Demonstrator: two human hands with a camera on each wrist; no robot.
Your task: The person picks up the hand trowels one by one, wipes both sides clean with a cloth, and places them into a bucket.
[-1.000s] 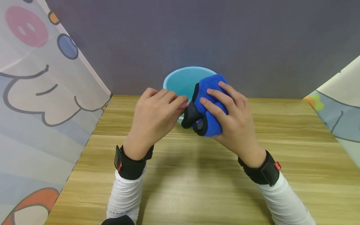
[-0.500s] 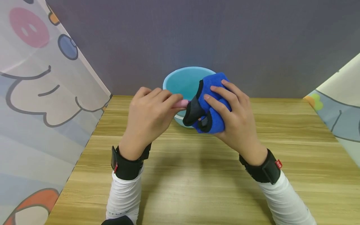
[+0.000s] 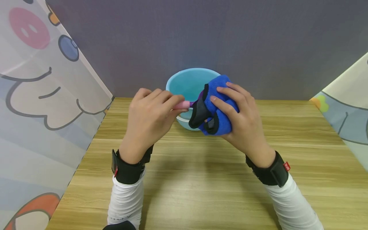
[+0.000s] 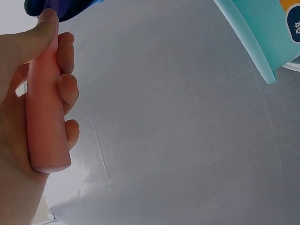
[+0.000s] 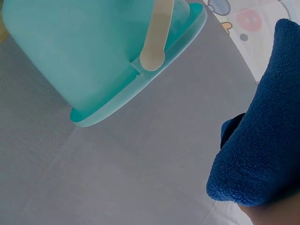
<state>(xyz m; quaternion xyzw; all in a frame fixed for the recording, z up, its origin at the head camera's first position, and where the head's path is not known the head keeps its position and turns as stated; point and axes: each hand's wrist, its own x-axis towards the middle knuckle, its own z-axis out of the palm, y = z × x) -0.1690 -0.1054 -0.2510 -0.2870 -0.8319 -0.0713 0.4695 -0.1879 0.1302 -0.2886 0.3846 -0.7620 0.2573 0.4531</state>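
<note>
My left hand (image 3: 149,116) grips the thick pink handle (image 4: 47,112) of a tool, the thumb lying along it. Beyond the handle a purple shaft (image 3: 192,104) runs into a blue fleecy cloth (image 3: 219,105) with black edging and dark grey patches. My right hand (image 3: 244,119) holds that cloth bunched around the tool's far part, fingers spread over its top. The cloth hides most of the purple part, so the tool's kind cannot be told. In the right wrist view the cloth fills the right side. Both hands are above the table, in front of the bucket.
A light blue bucket (image 3: 184,80) stands at the back of the wooden table (image 3: 195,191), against a grey wall (image 3: 201,32). Its pale handle (image 5: 157,37) shows in the right wrist view. Cartoon-printed sheets (image 3: 34,105) flank the table on both sides.
My left hand has drawn leftward, and more of the pink handle and then the purple shaft has come into view. My right hand has shifted slightly right with the cloth.
</note>
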